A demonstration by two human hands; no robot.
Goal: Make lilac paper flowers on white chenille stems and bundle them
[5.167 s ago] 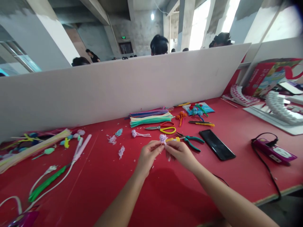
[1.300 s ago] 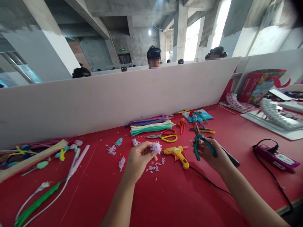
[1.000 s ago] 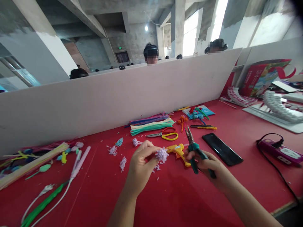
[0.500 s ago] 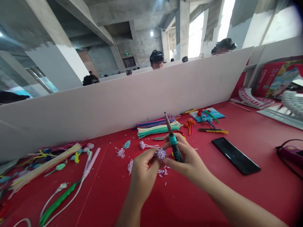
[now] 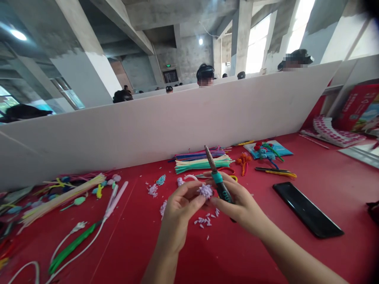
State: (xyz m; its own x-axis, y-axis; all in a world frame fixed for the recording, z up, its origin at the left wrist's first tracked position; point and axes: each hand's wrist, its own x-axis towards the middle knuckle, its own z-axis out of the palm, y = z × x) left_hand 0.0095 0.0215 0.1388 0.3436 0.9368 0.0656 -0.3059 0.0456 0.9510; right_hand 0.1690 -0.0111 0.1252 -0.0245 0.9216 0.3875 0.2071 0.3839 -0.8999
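"Concrete pillars (image 5: 89, 65) rise behind a white partition (image 5: 177, 120), and heads (image 5: 205, 73) show above its edge. What's hidden on the red table (image 5: 118, 248)?"

"Quite a bit. Scissors (image 5: 227, 170) lie partly behind the right hand (image 5: 238, 199), and another lilac piece (image 5: 180, 181) is cut off by the left hand (image 5: 181, 207). A red bag (image 5: 359, 104) runs out of view at the right."

"And the lilac ball (image 5: 205, 191)?"

"Above the table, between the hands. The left thumb and fingers pinch it; I can't tell whether the right fingertips touch it too. Its back is covered. It's roundish, with no clear long axis, and its spiky face is turned toward us."

"The pliers (image 5: 219, 183)?"

"Right fingers curl around their handles. Their long axis is steep, nose up and leaning left, handle end down by the palm. We see them edge-on, so I can't tell how far their jaws are apart."

"Underneath?"

"Loose lilac bits (image 5: 204, 221), just below the ball."
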